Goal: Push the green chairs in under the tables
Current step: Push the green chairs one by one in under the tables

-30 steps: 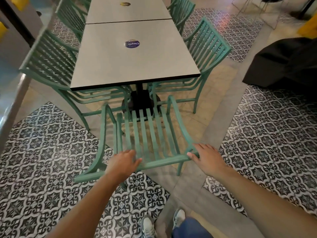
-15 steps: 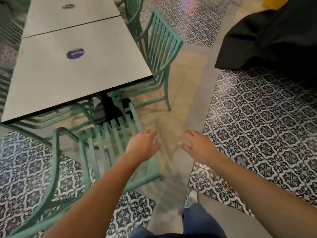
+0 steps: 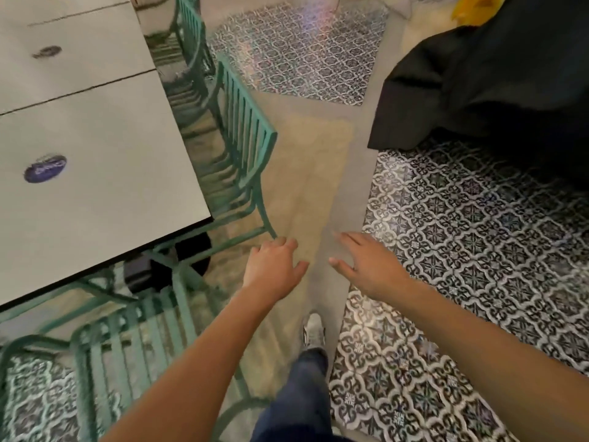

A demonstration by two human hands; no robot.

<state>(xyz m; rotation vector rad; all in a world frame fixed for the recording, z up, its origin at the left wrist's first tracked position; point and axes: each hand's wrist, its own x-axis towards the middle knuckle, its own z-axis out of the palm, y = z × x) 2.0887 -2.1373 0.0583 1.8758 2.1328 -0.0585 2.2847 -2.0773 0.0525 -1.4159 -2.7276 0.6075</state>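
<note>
A grey table (image 3: pixel 105 193) fills the upper left, joined to a second grey table (image 3: pixel 73 36) behind it. A green slatted chair (image 3: pixel 134 342) stands at the table's near end, at the lower left, its seat partly under the tabletop. Another green chair (image 3: pixel 245 135) stands along the table's right side with its back sticking out from the edge. My left hand (image 3: pixel 274 266) hovers above the floor near that chair's rear leg, fingers loose, holding nothing. My right hand (image 3: pixel 366 263) is spread beside it, also holding nothing.
A large black covered shape (image 3: pixel 494 74) sits on the floor at the upper right. Patterned black-and-white tiles (image 3: pixel 478 250) cover the right side, with a plain beige strip (image 3: pixel 312 173) between chair and tiles. My leg and shoe (image 3: pixel 314 330) are at the bottom centre.
Both hands have let go of the end chair's back. The view has swung right, so the end chair slid to the lower left and the right-side chair is now close to my hands.
</note>
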